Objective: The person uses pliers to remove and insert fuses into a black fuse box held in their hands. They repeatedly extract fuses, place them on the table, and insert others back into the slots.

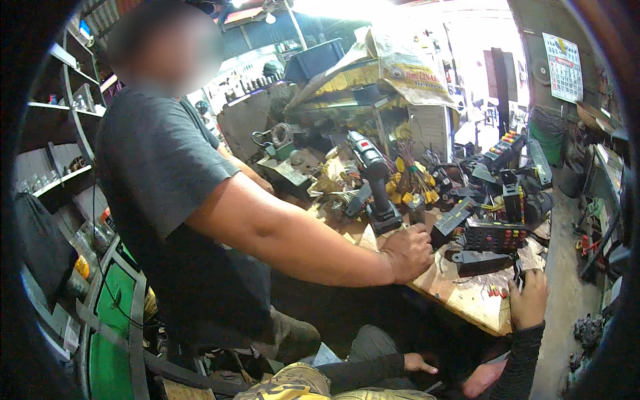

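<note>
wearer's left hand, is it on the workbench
No, the left hand is low near the lap, below the edge of the workbench.

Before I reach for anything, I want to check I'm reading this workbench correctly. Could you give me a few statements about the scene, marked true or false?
1. The power drill stands upright on the bench. True.
2. The person's left hand is holding the drill. False: it is low down, away from the bench top.
3. The person's right hand is at the bench's near right corner. True.
4. The small red pieces lie left of the co-worker's hand. False: they lie right of it, near the person's right hand.
5. The calendar hangs on the left side. False: it hangs on the right.
</note>
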`<state>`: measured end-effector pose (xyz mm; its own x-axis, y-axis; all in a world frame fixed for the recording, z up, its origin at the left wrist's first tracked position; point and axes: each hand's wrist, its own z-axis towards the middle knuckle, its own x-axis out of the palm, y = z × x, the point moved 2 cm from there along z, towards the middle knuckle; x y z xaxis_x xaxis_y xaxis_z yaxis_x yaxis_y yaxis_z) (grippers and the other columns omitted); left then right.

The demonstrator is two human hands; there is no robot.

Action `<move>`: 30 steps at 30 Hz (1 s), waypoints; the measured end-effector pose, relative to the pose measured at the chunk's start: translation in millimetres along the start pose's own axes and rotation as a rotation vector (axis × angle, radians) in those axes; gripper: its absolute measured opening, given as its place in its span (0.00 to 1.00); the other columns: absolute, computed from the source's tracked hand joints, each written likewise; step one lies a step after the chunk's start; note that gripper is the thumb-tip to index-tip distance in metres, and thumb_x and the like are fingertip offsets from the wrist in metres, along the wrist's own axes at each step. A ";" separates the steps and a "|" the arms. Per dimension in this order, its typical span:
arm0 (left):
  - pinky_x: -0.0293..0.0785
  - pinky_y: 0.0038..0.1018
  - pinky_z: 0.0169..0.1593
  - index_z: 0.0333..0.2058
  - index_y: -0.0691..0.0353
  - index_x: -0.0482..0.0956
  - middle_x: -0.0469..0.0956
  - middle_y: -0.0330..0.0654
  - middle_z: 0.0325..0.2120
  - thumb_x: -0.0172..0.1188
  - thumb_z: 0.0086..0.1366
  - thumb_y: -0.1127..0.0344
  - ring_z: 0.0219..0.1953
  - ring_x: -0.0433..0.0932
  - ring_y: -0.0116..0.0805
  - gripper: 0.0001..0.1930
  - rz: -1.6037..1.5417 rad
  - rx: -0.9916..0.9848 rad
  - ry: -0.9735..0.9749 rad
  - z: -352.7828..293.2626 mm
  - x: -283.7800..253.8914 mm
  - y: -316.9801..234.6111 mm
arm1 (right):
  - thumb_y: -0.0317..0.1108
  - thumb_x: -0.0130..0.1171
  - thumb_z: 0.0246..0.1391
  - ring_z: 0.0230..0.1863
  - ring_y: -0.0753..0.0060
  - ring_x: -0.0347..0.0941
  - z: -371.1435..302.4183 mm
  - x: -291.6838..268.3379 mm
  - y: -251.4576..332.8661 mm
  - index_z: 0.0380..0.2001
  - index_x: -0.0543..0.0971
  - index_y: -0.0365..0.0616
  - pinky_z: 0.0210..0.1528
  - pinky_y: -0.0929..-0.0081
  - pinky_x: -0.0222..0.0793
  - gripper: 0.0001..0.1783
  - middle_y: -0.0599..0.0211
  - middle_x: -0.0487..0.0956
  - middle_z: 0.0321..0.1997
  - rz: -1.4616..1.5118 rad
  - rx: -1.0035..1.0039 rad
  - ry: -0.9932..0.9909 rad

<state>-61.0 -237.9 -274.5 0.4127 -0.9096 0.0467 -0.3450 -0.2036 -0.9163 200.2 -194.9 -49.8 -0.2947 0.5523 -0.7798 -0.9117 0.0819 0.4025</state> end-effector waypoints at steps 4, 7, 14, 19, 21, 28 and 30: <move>0.67 0.32 0.55 0.46 0.59 0.80 0.79 0.38 0.42 0.65 0.62 0.49 0.48 0.73 0.33 0.21 -0.014 -0.031 -0.064 -1.6 -3.0 -2.3 | 0.30 0.63 0.44 0.53 0.46 0.69 -18.8 -31.5 18.0 0.37 0.77 0.38 0.54 0.55 0.65 0.15 0.47 0.73 0.50 0.209 -0.108 -0.199; 0.66 0.32 0.56 0.47 0.60 0.79 0.79 0.39 0.44 0.65 0.62 0.49 0.49 0.73 0.34 0.22 -0.030 -0.005 -0.062 -1.6 -2.2 -2.9 | 0.26 0.58 0.43 0.47 0.49 0.70 -62.6 -43.7 42.9 0.37 0.76 0.38 0.50 0.61 0.66 0.14 0.49 0.73 0.46 0.635 -0.174 -0.139; 0.67 0.33 0.56 0.48 0.60 0.78 0.79 0.40 0.45 0.65 0.62 0.51 0.49 0.74 0.36 0.22 -0.067 0.021 -0.183 0.1 -5.3 10.8 | 0.29 0.58 0.54 0.42 0.43 0.73 -182.3 50.0 28.1 0.37 0.78 0.38 0.46 0.56 0.71 0.09 0.48 0.75 0.39 0.744 -0.259 0.292; 0.68 0.32 0.54 0.47 0.60 0.79 0.79 0.39 0.42 0.66 0.61 0.54 0.47 0.74 0.34 0.20 -0.045 0.033 -0.248 3.7 -6.9 14.9 | 0.38 0.63 0.57 0.38 0.54 0.78 -252.6 130.3 -34.3 0.42 0.79 0.31 0.43 0.60 0.73 0.18 0.49 0.82 0.38 0.563 0.302 0.536; 0.68 0.31 0.53 0.46 0.60 0.79 0.80 0.39 0.41 0.66 0.61 0.55 0.46 0.74 0.33 0.19 -0.041 0.042 -0.275 4.4 -7.8 16.9 | 0.39 0.64 0.57 0.37 0.62 0.77 -267.8 151.0 -45.0 0.41 0.79 0.29 0.42 0.63 0.73 0.19 0.53 0.83 0.37 0.821 0.370 0.545; 0.70 0.29 0.50 0.44 0.60 0.80 0.80 0.37 0.38 0.67 0.59 0.59 0.43 0.75 0.30 0.17 -0.002 0.078 -0.369 7.1 -1.7 25.9 | 0.37 0.65 0.58 0.34 0.72 0.74 -277.1 174.0 -45.9 0.39 0.80 0.29 0.40 0.68 0.73 0.18 0.60 0.83 0.33 0.944 0.343 0.493; 0.71 0.28 0.49 0.45 0.59 0.80 0.81 0.37 0.38 0.67 0.58 0.61 0.42 0.76 0.30 0.17 -0.044 0.024 -0.342 6.9 0.3 24.8 | 0.37 0.64 0.58 0.34 0.72 0.74 -279.3 173.4 -45.5 0.39 0.80 0.28 0.40 0.68 0.73 0.18 0.62 0.83 0.33 0.915 0.362 0.530</move>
<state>-63.6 -240.7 -299.9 0.6869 -0.7254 -0.0454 -0.3019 -0.2279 -0.9257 110.6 -334.5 -337.2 -0.9755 0.1118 -0.1893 -0.1772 0.1097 0.9781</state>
